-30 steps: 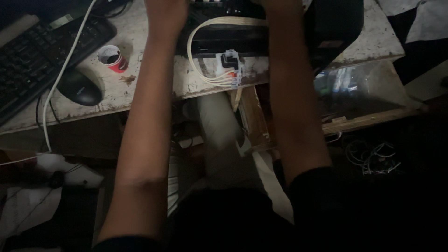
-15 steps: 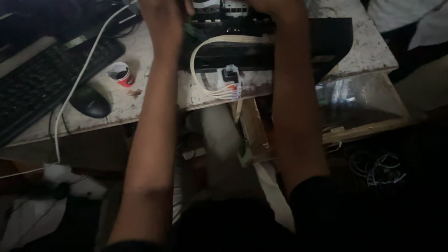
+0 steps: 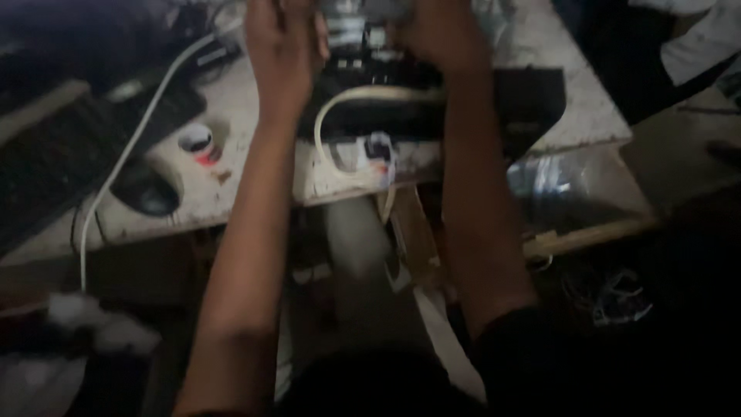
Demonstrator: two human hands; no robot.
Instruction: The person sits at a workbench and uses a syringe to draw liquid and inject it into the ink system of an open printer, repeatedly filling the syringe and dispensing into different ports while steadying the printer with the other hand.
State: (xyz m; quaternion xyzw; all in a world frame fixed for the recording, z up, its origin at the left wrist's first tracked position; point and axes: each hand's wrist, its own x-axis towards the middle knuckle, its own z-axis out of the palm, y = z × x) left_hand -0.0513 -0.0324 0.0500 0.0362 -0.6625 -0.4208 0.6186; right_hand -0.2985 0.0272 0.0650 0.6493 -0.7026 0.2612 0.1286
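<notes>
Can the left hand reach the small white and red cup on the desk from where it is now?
Probably yes. The left hand is at the dark device at the far edge, and the small cup stands just left of that forearm on the white desk, with nothing visible between them.

Both bare forearms stretch toward twelve o'clock, roughly parallel and apart. The left hand (image 3: 284, 48) shows its back to the camera, fingers curled forward and cut off by the top edge. The right hand (image 3: 441, 32), at about one o'clock of the left, is likewise knuckles-up, its fingers curled and blurred.
</notes>
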